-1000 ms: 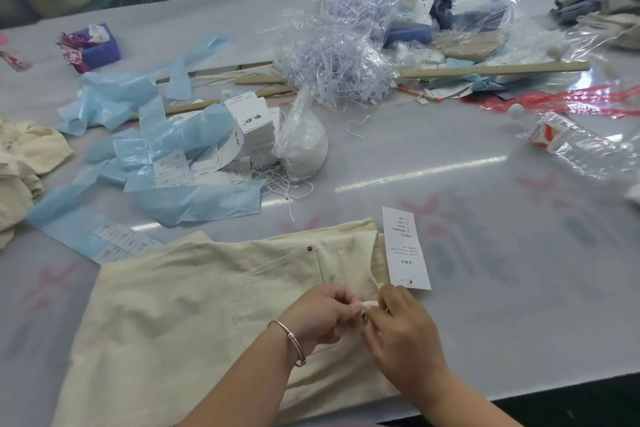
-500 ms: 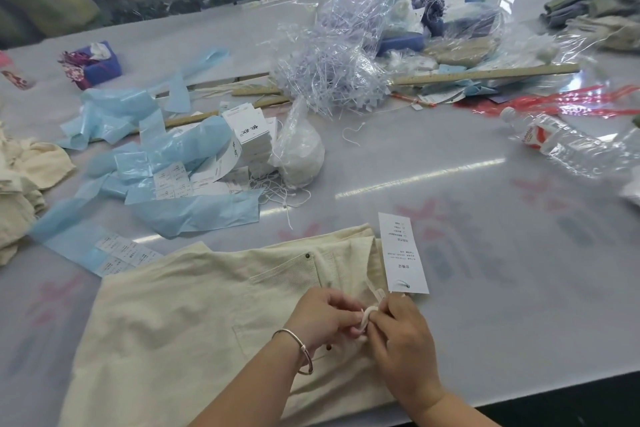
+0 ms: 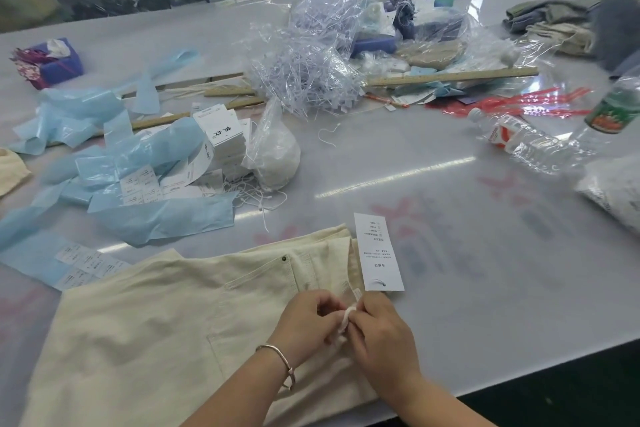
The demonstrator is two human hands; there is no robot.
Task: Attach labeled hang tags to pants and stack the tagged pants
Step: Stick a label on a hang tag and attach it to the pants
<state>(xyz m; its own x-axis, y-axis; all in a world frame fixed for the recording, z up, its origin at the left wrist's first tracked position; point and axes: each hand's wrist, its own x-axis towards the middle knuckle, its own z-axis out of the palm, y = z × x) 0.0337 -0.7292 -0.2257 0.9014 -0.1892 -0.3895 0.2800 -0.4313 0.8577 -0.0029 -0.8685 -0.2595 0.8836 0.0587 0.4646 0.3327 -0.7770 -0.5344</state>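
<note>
Both hands pinched tight, left hand (image 3: 304,322) and right hand (image 3: 381,329) gripping a white loop of tag cord (image 3: 344,317) at the waistband of cream pants (image 3: 156,322) on the surface (image 3: 485,253); risk of cord slipping, hang tag (image 3: 379,253) dropping loose

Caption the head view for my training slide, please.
Both hands, left and right, pinch a white loop at cream pants' waistband beside a hang tag.
</note>
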